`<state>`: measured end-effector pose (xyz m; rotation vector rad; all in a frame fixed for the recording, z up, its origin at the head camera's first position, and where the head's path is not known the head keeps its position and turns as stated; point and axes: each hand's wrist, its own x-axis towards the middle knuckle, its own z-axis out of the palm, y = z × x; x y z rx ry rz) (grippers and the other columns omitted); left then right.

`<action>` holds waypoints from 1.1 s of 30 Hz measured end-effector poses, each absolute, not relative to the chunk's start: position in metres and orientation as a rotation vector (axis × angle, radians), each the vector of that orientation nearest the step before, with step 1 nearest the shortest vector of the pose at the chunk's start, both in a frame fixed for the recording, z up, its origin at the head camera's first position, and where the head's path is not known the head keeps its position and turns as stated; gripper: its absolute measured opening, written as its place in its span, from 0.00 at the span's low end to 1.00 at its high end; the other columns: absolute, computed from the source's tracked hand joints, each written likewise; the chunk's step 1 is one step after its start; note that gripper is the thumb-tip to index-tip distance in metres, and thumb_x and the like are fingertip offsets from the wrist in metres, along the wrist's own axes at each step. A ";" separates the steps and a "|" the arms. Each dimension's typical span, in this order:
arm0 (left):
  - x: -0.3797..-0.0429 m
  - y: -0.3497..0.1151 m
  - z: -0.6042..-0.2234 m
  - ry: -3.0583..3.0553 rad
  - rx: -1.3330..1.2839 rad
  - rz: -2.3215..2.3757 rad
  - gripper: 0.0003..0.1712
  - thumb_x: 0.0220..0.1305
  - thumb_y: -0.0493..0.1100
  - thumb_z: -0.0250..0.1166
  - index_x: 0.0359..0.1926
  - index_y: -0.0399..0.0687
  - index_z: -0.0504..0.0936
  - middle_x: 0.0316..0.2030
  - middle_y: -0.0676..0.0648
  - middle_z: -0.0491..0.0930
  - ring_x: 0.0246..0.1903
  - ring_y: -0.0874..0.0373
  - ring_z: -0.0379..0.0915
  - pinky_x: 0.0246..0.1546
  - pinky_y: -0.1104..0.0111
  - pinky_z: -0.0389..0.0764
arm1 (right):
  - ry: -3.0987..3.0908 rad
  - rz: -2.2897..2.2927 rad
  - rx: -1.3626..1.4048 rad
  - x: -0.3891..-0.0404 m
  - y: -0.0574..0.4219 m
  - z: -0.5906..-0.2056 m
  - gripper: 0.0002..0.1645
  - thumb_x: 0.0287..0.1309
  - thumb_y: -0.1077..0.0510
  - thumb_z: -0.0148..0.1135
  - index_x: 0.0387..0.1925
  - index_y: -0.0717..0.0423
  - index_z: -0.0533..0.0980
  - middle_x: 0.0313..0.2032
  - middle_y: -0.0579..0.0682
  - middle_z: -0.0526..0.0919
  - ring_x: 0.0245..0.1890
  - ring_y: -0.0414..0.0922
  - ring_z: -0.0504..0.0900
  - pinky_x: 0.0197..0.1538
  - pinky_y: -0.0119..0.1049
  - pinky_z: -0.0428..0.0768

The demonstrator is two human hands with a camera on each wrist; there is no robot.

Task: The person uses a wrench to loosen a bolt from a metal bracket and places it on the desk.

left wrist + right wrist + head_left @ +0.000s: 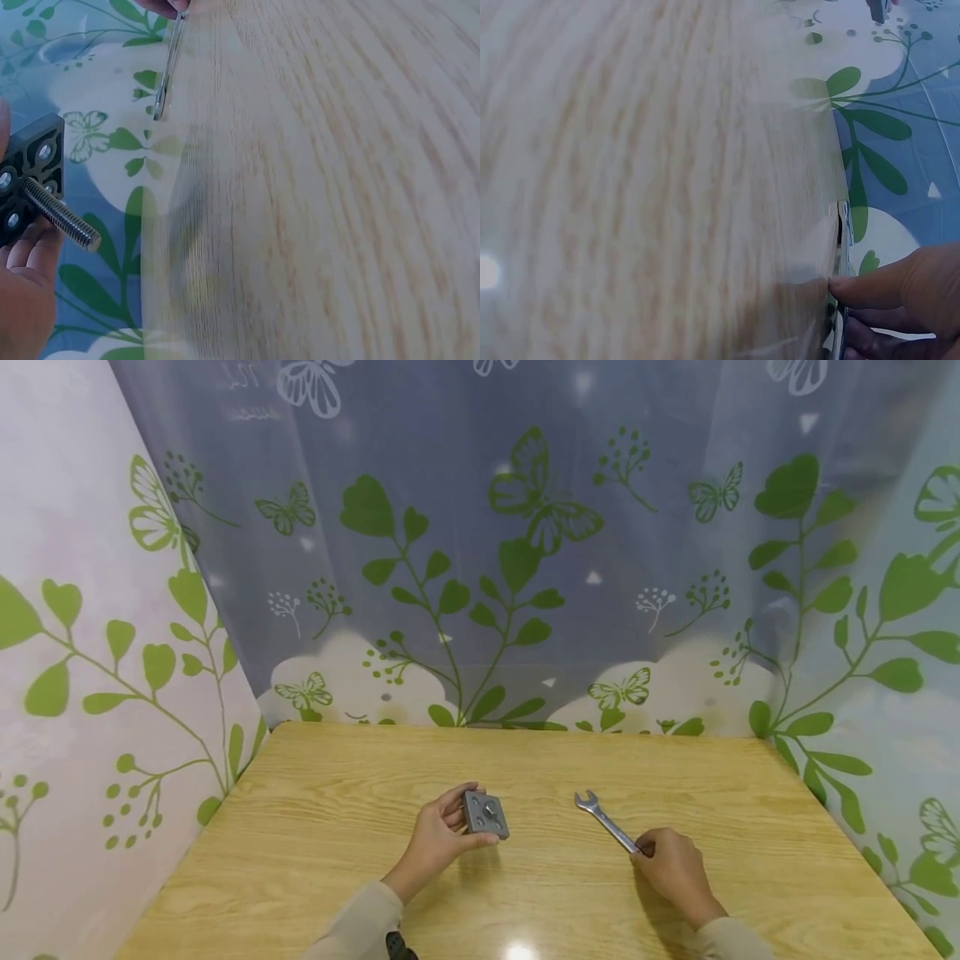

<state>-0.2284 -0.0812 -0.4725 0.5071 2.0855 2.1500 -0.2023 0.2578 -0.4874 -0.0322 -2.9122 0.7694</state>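
A square dark grey plate (480,825) with holes near its corners is held up over the table by my left hand (438,839), the thumb at its near edge and the fingers at the far side. From the plate's middle sticks out a threaded bolt (64,216), clear in the left wrist view. My right hand (675,870) pinches one end of a silver wrench (609,828) between thumb and fingers. Its open-ended jaw points away to the upper left. Whether the wrench touches the table cannot be told.
The wood-grain table (360,768) spreads under both hands. Behind it hangs a blue-grey curtain (450,443) printed with green leaves and butterflies, and similar printed cloth stands at both sides. A bright light reflection lies near the table's front.
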 end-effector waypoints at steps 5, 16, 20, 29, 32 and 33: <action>-0.229 -0.080 -0.474 2.105 0.509 2.131 0.49 0.44 0.40 0.77 0.67 0.36 0.64 0.63 0.33 0.69 0.59 0.45 0.71 0.53 0.68 0.79 | -2.912 0.784 -0.013 -0.203 0.258 -0.487 0.05 0.47 0.63 0.70 0.28 0.61 0.83 0.24 0.46 0.83 0.25 0.42 0.79 0.26 0.42 0.77; -0.230 -0.077 -0.474 2.162 0.550 2.106 0.48 0.42 0.40 0.78 0.66 0.37 0.66 0.62 0.35 0.70 0.58 0.46 0.72 0.52 0.68 0.79 | -2.867 0.828 0.079 -0.203 0.251 -0.484 0.15 0.50 0.61 0.71 0.38 0.68 0.81 0.32 0.57 0.82 0.31 0.49 0.80 0.30 0.44 0.80; -0.227 -0.075 -0.473 2.209 0.583 2.072 0.48 0.42 0.41 0.77 0.66 0.37 0.67 0.61 0.34 0.71 0.58 0.45 0.73 0.52 0.67 0.80 | -2.817 0.966 0.124 -0.205 0.230 -0.475 0.17 0.56 0.58 0.68 0.42 0.67 0.80 0.38 0.59 0.83 0.37 0.54 0.82 0.38 0.49 0.84; -0.224 -0.065 -0.473 2.246 0.650 2.055 0.47 0.42 0.39 0.77 0.65 0.36 0.67 0.60 0.31 0.71 0.57 0.43 0.73 0.52 0.66 0.79 | -2.730 1.568 0.258 -0.214 0.164 -0.450 0.20 0.63 0.48 0.61 0.46 0.60 0.81 0.39 0.52 0.85 0.39 0.46 0.83 0.42 0.41 0.84; -0.224 -0.063 -0.475 2.257 0.690 2.047 0.47 0.44 0.38 0.77 0.65 0.35 0.66 0.60 0.32 0.71 0.58 0.43 0.73 0.53 0.66 0.79 | -2.684 1.700 0.322 -0.217 0.147 -0.446 0.22 0.63 0.49 0.61 0.46 0.64 0.80 0.36 0.55 0.85 0.36 0.49 0.84 0.38 0.39 0.85; -0.224 -0.062 -0.475 2.262 0.702 2.042 0.46 0.44 0.37 0.76 0.66 0.35 0.66 0.60 0.32 0.71 0.58 0.44 0.73 0.53 0.66 0.79 | -2.669 1.737 0.323 -0.218 0.142 -0.445 0.22 0.63 0.49 0.61 0.46 0.65 0.80 0.34 0.55 0.85 0.35 0.50 0.84 0.37 0.39 0.85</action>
